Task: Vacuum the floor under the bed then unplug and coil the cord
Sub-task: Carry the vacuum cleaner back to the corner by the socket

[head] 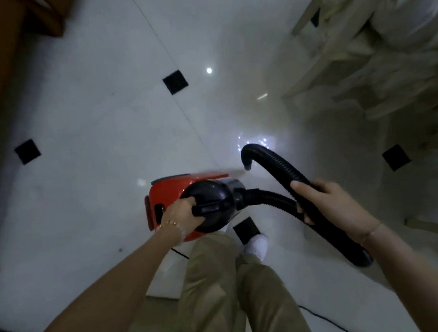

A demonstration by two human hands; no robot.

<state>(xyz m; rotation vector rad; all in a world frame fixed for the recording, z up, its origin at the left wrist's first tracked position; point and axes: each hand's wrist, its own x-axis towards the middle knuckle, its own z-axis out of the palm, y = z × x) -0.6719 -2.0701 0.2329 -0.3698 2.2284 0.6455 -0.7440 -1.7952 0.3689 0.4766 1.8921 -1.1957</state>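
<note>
A red and black canister vacuum (202,198) hangs above the white tiled floor in front of my legs. My left hand (182,215) is closed round its black carry handle. From the vacuum's front a black ribbed hose (272,159) loops up and back down. My right hand (327,205) grips the doubled hose, with the hose's black end (359,257) pointing down to the lower right. A thin black cord (327,320) trails on the floor behind my legs. The bed (375,51) with pale bedding stands at the upper right.
Dark wooden furniture (4,46) fills the upper left corner. The glossy white floor (100,122) has small black inset tiles (175,82). My white shoe (256,246) rests on the floor beneath the vacuum. A pale furniture edge (432,226) sits at the right.
</note>
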